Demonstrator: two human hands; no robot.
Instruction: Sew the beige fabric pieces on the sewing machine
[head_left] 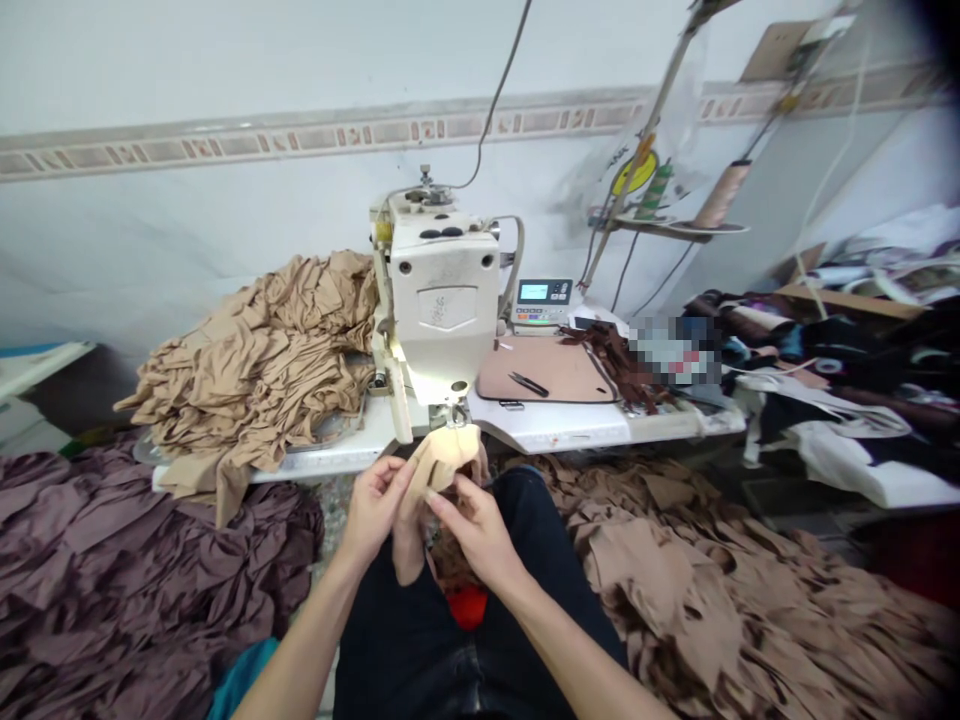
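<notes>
Between my hands hangs a piece of tan fabric [420,500], its upper part brightly lit beneath the needle area of a white sewing machine [442,290]. My left hand [377,505] pinches the fabric's left edge between thumb and fingers. On the other side, my right hand [472,525] grips the fabric's right part, thumb on top. The cloth droops down toward my lap. Whether the presser foot rests on the cloth, I cannot tell.
A heap of tan fabric [277,350] lies left of the machine. Small black thread snips [529,384] rest on a pink-brown mat [551,365] at the right. Purple cloth [135,590] and brown cloth [720,580] are piled on both sides. Thread cones [724,195] stand above right.
</notes>
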